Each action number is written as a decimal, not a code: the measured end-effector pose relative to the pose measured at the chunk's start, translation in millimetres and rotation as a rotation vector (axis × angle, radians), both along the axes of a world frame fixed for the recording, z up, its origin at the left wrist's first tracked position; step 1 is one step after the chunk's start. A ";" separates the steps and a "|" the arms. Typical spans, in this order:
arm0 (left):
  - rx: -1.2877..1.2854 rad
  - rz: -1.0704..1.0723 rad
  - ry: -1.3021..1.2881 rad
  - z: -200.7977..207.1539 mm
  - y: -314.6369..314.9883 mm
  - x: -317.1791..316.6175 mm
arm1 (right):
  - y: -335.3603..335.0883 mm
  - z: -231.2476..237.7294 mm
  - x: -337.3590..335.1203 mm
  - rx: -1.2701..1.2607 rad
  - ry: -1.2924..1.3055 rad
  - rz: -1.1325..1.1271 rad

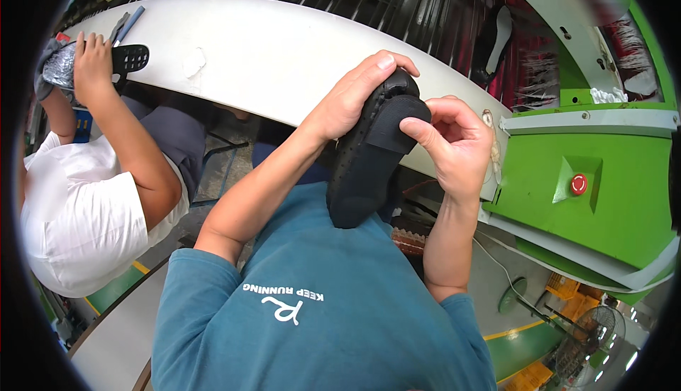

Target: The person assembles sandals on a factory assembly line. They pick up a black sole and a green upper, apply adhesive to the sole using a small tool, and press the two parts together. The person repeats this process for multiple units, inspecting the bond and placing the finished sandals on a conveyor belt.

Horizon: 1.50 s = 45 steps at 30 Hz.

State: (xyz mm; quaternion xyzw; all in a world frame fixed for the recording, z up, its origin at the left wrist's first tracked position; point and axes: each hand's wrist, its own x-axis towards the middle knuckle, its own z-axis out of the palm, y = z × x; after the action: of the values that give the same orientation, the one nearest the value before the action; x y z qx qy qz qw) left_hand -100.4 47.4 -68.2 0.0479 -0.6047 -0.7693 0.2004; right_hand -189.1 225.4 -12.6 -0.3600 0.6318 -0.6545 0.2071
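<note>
A black shoe [365, 168] rises from close to my chest, one end against my shirt and the other over the table edge. My left hand [351, 97] is closed round its far end from the left, fingers reaching over the top. A wide black strap or flap [399, 123] crosses the shoe near that end. At the right edge of this flap my right hand [457, 139] is closed in a pinch, with thumb and forefinger on it. The fingertips' exact grip is partly hidden behind the flap.
A long white table [262, 43] runs ahead, with a rack of dark rods [333, 1] behind it. On the left a co-worker [106, 178] handles a dark shoe part. To the right stands a green machine [539, 199] with a red button [579, 183]; a fan [589, 338] is lower right.
</note>
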 end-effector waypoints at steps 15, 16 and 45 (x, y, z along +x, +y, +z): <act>-0.095 -0.053 0.019 19.4 18.1 6.8 | 15.4 7.1 11.9 -0.056 0.176 -0.087; -0.117 -0.047 0.022 20.4 18.9 7.8 | 16.8 9.0 13.4 -0.052 0.172 -0.085; -0.396 -0.002 0.295 36.7 3.7 35.8 | 12.4 30.6 63.7 -0.161 0.094 -0.254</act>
State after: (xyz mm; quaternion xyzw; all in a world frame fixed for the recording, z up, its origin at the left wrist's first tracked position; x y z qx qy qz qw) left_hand -64.6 51.1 -31.5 -0.1056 -0.7079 -0.6349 0.2911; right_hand -125.4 237.8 17.9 -0.3230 0.6265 -0.7065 0.0634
